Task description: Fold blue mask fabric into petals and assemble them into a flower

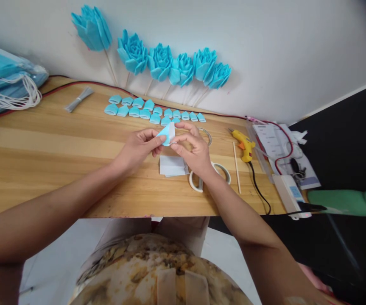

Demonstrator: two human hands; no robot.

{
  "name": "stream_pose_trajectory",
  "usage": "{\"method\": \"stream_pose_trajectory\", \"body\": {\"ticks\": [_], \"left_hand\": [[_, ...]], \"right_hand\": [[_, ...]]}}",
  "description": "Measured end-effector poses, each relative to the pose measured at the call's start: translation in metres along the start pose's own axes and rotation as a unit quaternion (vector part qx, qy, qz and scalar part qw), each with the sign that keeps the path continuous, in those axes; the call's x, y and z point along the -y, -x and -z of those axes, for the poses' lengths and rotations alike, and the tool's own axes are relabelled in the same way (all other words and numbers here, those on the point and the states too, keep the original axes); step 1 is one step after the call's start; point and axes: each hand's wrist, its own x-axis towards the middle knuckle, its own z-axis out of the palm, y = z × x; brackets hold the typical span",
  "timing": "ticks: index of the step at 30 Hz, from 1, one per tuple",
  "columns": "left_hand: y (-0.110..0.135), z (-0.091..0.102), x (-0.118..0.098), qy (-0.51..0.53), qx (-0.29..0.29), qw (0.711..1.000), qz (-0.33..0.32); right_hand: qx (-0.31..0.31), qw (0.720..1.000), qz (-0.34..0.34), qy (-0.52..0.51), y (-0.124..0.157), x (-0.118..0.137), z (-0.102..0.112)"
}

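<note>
Between both hands, above the table, is a small folded piece of blue and white fabric [166, 134]. My left hand [143, 146] pinches its blue side with thumb and fingers. On its white edge, the fingers of my right hand [194, 148] are closed from the right. Just beyond the hands lie several folded blue petals [134, 111] in rows. Below my hands rests a small stack of pale rectangular sheets [173, 165]. A pair of scissors with white handles [222, 173] lies partly hidden under my right wrist.
Several blue fabric flowers on sticks [160, 62] lean against the wall. A yellow glue gun [244, 144] and a thin wooden stick [236, 168] lie to the right, near a white power strip [289, 195]. Blue masks [1, 80] and a wire bundle [79, 99] are at the left.
</note>
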Motion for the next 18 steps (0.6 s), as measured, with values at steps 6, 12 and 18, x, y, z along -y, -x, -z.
{"method": "stream_pose_trajectory", "body": {"ticks": [6,12,18], "left_hand": [[0.0007,-0.0009,-0.0006,-0.009,-0.001,1.000,-0.004],[-0.0018,0.0019,0.0041,0.053,0.004,0.998,0.018],[-0.0025,0.0027,0.0059,0.114,0.009,0.992,0.047]], "right_hand": [[0.024,0.992,-0.095,-0.080,0.0008,-0.0027,-0.0026],[0.046,0.997,-0.023,-0.052,0.0011,-0.0004,-0.0003],[0.076,0.993,0.062,0.065,-0.0002,0.0007,0.0011]]}}
